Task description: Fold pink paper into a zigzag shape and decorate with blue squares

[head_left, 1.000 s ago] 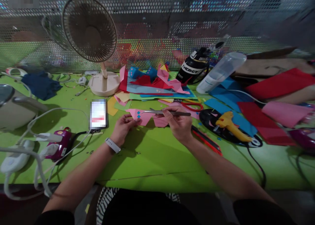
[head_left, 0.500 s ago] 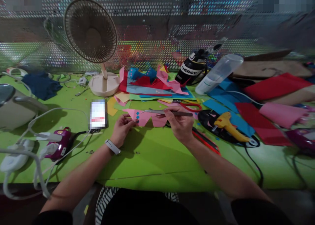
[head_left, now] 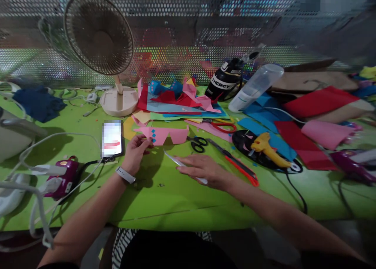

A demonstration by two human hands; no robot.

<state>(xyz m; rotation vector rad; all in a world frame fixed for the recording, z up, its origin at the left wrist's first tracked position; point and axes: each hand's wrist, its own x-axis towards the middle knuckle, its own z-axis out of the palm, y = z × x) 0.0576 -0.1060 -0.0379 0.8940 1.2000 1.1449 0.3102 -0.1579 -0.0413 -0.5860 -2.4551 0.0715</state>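
Note:
My left hand (head_left: 138, 152) pinches the left end of a pink paper cut-out (head_left: 178, 135) shaped like a pair of glasses. Three small blue diamonds (head_left: 153, 135) run down that end in a column. Low over the green table, my right hand (head_left: 205, 170) has its fingers around slim metal tweezers (head_left: 170, 156), whose pointed tip faces the cut-out without touching it. Black-handled scissors (head_left: 199, 144) lie just right of the cut-out. Farther right is a red and black utility knife (head_left: 239, 168).
A yellow glue gun (head_left: 268, 149) rests on a black dish at the right. Coloured paper sheets, red-handled scissors (head_left: 225, 126) and a black bottle (head_left: 221, 82) lie farther back. A phone (head_left: 112, 139), a fan (head_left: 119, 100) and cables around a purple adapter (head_left: 63, 177) occupy the left.
My right hand has moved down and left with the tweezers, away from the cut-out, turning palm down. The left hand still holds the cut-out. The whole view has shifted slightly.

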